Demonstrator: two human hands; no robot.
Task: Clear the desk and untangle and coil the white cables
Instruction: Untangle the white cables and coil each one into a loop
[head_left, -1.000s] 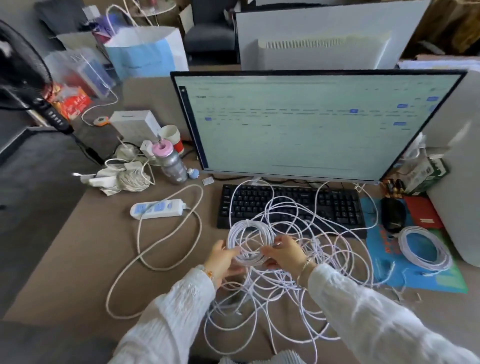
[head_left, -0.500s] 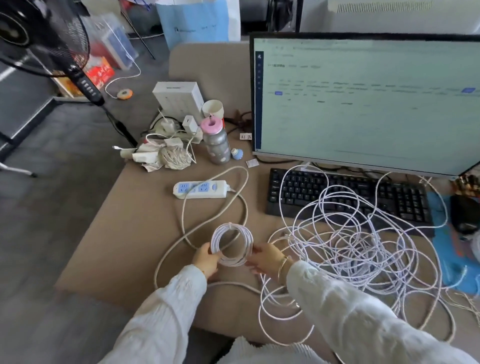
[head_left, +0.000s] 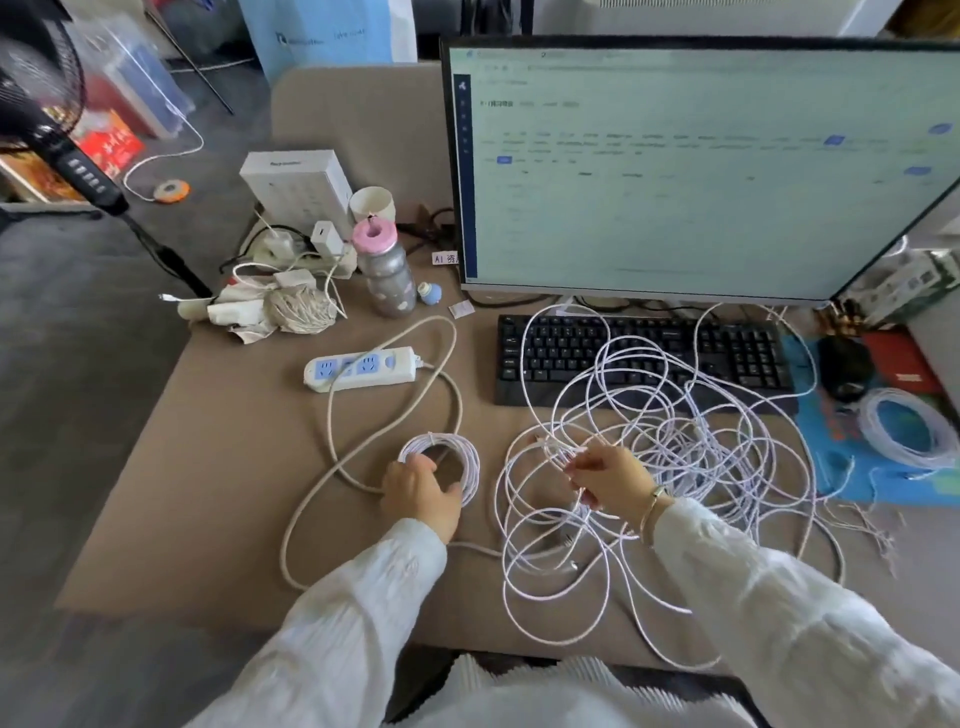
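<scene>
Two coils (head_left: 440, 460), one tangle (head_left: 670, 467)

Monitor (head_left: 701, 171) cut off at the right edge — on-screen text too blurred to read. Fan (head_left: 36, 88) cropped at the left and top edges. Near rim of the small white coil (head_left: 441, 460) hidden under the left hand (head_left: 422, 493). Front rows of the keyboard (head_left: 639, 358) partly masked by the tangled white cable (head_left: 660, 467). Label (head_left: 445, 258) by the monitor's corner half hidden — remaining characters unreadable. Exact strand pinched by the right hand (head_left: 613, 480) impossible to single out.
</scene>
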